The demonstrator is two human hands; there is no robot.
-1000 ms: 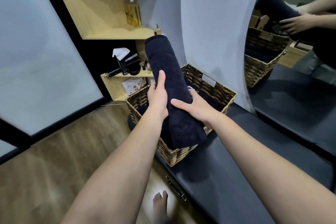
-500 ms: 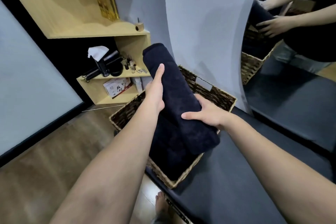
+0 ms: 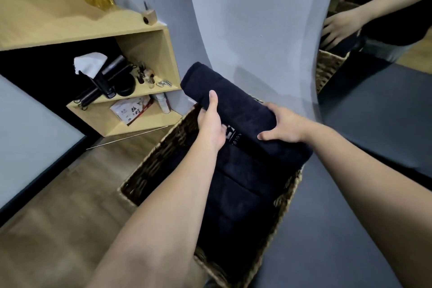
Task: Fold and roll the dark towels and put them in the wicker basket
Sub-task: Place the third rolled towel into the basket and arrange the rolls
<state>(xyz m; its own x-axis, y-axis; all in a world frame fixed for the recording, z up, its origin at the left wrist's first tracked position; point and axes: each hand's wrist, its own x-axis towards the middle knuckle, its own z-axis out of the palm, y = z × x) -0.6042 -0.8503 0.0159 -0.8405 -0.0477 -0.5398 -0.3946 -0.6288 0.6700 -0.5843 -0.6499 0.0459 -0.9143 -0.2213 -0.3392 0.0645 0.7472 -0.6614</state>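
Towel roll (image 3: pixel 236 110) sits over the basket's (image 3: pixel 149 166) far end; my left hand (image 3: pixel 210 124) and right hand (image 3: pixel 282 126) both clasp it. Lower it level beside the rolls (image 3: pixel 236 189) inside, keeping it tight.

I see a pale wall (image 3: pixel 245 18), a wooden shelf unit (image 3: pixel 145 51), brown wood floor (image 3: pixel 58 206) and a mirror (image 3: pixel 385 18) at right.

Head cam, single view, looks steeply down, close over wicker basket (image 3: pixel 149 170).
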